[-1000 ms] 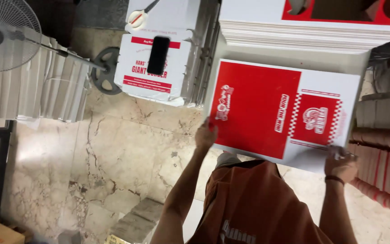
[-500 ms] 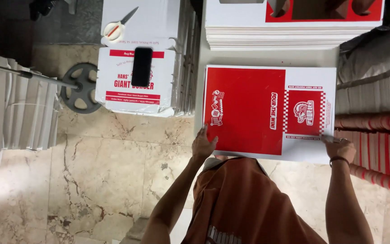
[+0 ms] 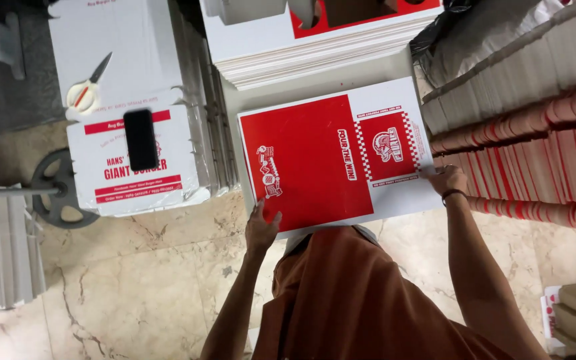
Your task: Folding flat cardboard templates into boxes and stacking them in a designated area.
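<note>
Marble floor [image 3: 135,293], red-and-white box [image 3: 315,160] drawn nearer, both hands gripping

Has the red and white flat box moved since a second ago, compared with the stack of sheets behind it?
Yes. The red and white flat box was tilted away from the stack of sheets; now its far edge lies closer and more nearly parallel.

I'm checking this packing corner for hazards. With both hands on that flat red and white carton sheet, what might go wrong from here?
The left hand and right hand grip only the edges of the carton sheet, so it might bend or slip. The phone lies loose on a stack of white cartons and could be knocked off onto the stone floor. Scissors lie loose nearby and could nick a reaching hand.
</note>
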